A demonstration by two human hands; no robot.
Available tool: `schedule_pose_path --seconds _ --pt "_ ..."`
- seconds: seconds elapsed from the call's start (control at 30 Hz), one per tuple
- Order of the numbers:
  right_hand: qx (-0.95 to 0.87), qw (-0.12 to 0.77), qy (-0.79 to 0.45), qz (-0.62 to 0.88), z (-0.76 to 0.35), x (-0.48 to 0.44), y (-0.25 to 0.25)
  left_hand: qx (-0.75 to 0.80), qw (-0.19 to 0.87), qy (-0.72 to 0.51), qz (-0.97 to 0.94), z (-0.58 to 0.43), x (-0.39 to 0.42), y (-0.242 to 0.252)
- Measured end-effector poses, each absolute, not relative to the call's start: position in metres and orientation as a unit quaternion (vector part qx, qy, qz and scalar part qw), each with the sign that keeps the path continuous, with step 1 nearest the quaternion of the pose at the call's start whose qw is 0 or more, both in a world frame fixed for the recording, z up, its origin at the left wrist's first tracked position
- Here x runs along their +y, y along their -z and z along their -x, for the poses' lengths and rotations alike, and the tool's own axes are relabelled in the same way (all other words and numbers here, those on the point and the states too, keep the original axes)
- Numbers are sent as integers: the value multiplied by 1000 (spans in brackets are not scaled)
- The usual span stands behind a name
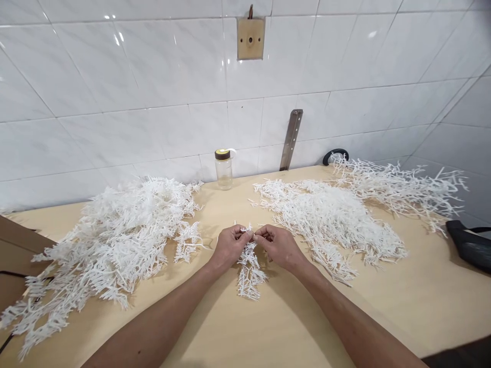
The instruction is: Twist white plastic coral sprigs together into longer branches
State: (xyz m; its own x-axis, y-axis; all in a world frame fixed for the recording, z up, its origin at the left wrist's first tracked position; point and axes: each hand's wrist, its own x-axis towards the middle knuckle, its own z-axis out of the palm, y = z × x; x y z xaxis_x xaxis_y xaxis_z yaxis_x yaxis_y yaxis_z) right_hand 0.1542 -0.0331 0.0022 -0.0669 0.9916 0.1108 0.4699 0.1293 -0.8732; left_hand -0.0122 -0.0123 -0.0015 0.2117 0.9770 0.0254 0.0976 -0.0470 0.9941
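Near the middle of the table, my left hand (230, 246) and my right hand (279, 246) meet with thumbs and fingertips pinched together. Between them is a white branching plastic sprig (251, 276), its lower part hanging down toward the table. My left hand grips its upper end. The right fingertips close at the same spot; what exactly they pinch is too small to make out. Just left of my left hand lies a small separate white sprig (188, 241), at the edge of a large heap of white sprigs (130, 235). A second heap of white sprigs (330, 214) lies beyond my right hand.
A clear bottle with a dark and yellow lid (224, 171) stands at the back of the table (238, 337). A perforated metal strip (291, 139) leans on the tiled wall. Looser white branches (402, 186) lie at back right, near a black object (470, 246). Brown cardboard (19, 245) stands left.
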Motion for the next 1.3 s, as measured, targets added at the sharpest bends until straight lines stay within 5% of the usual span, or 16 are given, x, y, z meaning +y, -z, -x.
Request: schedule_pose_path --seconds 0.27,0.67,1.0,1.2,1.3 --pt "-661 368 -321 570 -153 -35 -7 480 503 -412 -589 12 -13 -5" --pt "-759 319 -282 492 -144 -47 -14 538 302 -395 -680 11 -9 -2" --pt "-625 419 -220 621 -184 -26 -13 490 539 -401 -556 22 -4 -9" --pt "-570 481 3 666 -210 -19 -15 472 619 -403 -482 22 -3 -13" --pt "-580 493 -60 646 -199 -22 -16 463 631 -412 -467 21 -4 -16"
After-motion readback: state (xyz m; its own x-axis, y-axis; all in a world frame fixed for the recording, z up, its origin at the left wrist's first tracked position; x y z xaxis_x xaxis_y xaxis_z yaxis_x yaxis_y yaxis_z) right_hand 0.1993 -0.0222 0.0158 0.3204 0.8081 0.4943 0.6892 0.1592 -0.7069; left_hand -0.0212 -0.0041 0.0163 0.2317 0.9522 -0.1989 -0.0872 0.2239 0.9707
